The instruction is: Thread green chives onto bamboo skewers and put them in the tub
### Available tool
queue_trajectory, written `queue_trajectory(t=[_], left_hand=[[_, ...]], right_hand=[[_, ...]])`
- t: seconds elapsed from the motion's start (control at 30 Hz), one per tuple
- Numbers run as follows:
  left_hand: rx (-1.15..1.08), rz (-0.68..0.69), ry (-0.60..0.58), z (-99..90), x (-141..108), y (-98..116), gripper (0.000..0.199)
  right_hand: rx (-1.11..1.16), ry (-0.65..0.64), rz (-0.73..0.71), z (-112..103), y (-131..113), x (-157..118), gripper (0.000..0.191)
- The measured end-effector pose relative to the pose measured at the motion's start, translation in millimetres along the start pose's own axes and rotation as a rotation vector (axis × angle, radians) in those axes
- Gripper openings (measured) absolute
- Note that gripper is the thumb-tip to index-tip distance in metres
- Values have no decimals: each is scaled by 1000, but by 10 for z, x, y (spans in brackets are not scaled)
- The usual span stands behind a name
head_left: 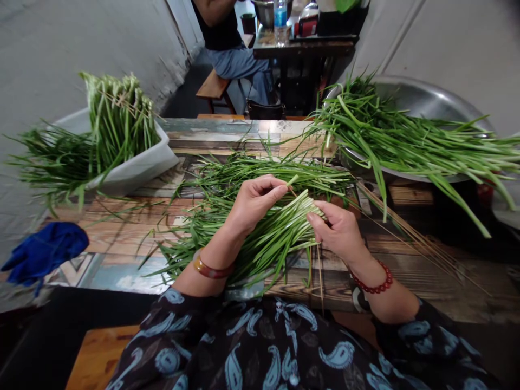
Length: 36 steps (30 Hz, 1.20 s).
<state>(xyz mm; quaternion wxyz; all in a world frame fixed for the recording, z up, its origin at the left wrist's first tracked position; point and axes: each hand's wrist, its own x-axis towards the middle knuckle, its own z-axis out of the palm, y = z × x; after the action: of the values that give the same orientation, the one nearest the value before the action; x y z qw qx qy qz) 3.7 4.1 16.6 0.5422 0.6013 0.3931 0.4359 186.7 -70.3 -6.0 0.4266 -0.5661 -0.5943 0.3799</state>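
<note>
A person in a dark paisley top (pixel 272 346) handles greens at a plank-top table (pixel 406 292), both hands occupied. L hand (pixel 260 200), w/ amber-red bangle (pixel 211 269) at the wrist, pinches a single stalk (pixel 293 180) btwn thumb & fingers nr. its pale end. R hand (pixel 339 227), w/ red bead bracelet (pixel 377 279), grips the pale ends of a bunch of stalks (pixel 280 227) set side by side, leafy ends trailing toward the L forearm. A thin stick (pixel 320 281) shows below R hand; how far it runs thru the bunch is hidden by fingers. The bunch is mid-table, right in front of the person, just this side of a loose pile of greens (pixel 260 170). More thin sticks (pixel 426 244) lie on the table to the R, nr. a metal bowl (pixel 430 95) heaped w/ long greens spilling over the rim. At L, a white tub (pixel 136 168) holds more greens, incl. an upright bundle (pixel 122 119); a blue glove (pixel 51 246) lies at the table's L edge. Bkgd.: a seated co-worker (pixel 239 59) beside a 2nd table (pixel 304 51) w/ a plastic bottle (pixel 280 21).
</note>
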Motion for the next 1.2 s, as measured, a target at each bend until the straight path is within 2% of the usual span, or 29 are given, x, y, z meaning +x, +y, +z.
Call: queue_trajectory(t=[0.33, 0.6, 0.87, 1.07, 1.2], left_hand=[[39, 23, -6, -18, 5, -3, 24], [184, 128, -1, -38, 12, -2, 17], [169, 59, -20, -22, 9, 9, 21], [165, -7, -139, 24, -5, -22, 21], [165, 58, -211, -20, 13, 1, 23]], right_hand=[[-10, -15, 4, -2, 15, 1, 28], [-84, 27, -23, 38, 17, -5, 30], [-114, 81, -46, 81, 27, 2, 25], [-143, 81, -74, 79, 19, 14, 25], [-142, 75, -77, 70, 20, 12, 27]])
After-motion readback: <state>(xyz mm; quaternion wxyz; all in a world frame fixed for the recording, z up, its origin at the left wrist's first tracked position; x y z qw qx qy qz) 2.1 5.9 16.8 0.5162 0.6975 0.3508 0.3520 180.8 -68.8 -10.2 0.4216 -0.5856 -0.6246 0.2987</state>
